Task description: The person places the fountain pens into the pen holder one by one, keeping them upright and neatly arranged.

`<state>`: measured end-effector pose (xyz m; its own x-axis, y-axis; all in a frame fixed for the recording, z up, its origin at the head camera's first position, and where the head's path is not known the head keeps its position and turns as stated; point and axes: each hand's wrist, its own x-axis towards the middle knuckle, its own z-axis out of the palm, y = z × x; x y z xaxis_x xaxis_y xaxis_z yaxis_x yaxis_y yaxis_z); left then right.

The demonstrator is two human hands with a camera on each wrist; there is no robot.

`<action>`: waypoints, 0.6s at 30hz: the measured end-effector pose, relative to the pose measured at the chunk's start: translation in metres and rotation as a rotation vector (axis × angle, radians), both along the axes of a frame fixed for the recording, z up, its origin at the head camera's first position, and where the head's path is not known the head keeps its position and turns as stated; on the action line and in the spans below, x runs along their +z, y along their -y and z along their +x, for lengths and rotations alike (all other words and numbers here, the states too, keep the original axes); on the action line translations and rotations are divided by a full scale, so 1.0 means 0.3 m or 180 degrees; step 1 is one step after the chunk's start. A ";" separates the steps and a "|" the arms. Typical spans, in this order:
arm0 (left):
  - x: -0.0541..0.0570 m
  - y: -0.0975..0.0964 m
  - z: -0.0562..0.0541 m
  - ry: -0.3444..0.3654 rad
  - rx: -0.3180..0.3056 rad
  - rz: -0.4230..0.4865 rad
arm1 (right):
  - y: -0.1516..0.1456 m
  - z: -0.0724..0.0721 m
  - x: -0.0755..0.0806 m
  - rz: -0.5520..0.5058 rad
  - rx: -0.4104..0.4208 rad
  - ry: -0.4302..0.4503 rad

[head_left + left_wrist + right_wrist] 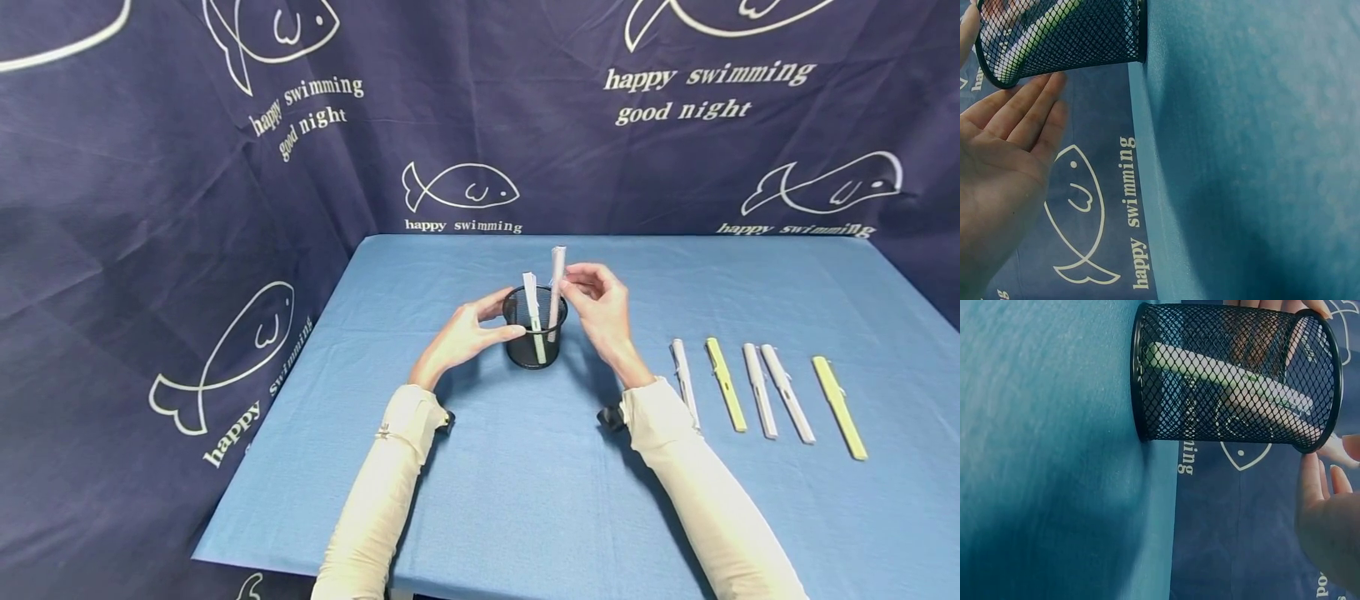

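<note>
A black mesh pen holder [531,354] stands upright on the blue table. My left hand [468,335] holds it near the rim, thumb at the front and fingers along the left and back; in the left wrist view those fingers [1038,103] look fairly straight. Inside leans a pen with a white cap and a pale green barrel [536,321]. My right hand [600,304], at the holder's right side, pinches a pale pinkish-white pen [557,275] near its upper end. That pen's lower part is inside the mesh. Green shows through the mesh holder [1229,425] in the right wrist view.
Right of the holder lie a white pen [682,375], a yellow pen [725,383], two more white pens [761,390] [787,393] side by side, and another yellow pen [838,407]. A dark blue curtain [450,108] with fish prints hangs behind the table.
</note>
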<state>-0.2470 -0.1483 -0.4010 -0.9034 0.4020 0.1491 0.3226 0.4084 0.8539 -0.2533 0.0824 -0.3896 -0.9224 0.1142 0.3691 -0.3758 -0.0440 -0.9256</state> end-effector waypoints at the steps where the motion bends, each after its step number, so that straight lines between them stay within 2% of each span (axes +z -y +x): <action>1: -0.001 0.000 0.000 -0.0011 -0.0011 0.0010 | -0.001 0.001 0.000 0.0001 0.0008 0.0021; 10: -0.009 0.000 0.000 -0.0137 -0.0075 0.0071 | -0.034 0.008 0.004 -0.0334 0.0074 0.0203; 18: -0.002 0.002 0.003 -0.0028 -0.0020 0.0069 | -0.120 0.017 0.016 -0.0757 0.0070 0.0146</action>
<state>-0.2460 -0.1489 -0.4015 -0.8995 0.4044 0.1656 0.3326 0.3878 0.8597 -0.2481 0.1184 -0.3849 -0.9408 0.1725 0.2919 -0.3302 -0.2704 -0.9044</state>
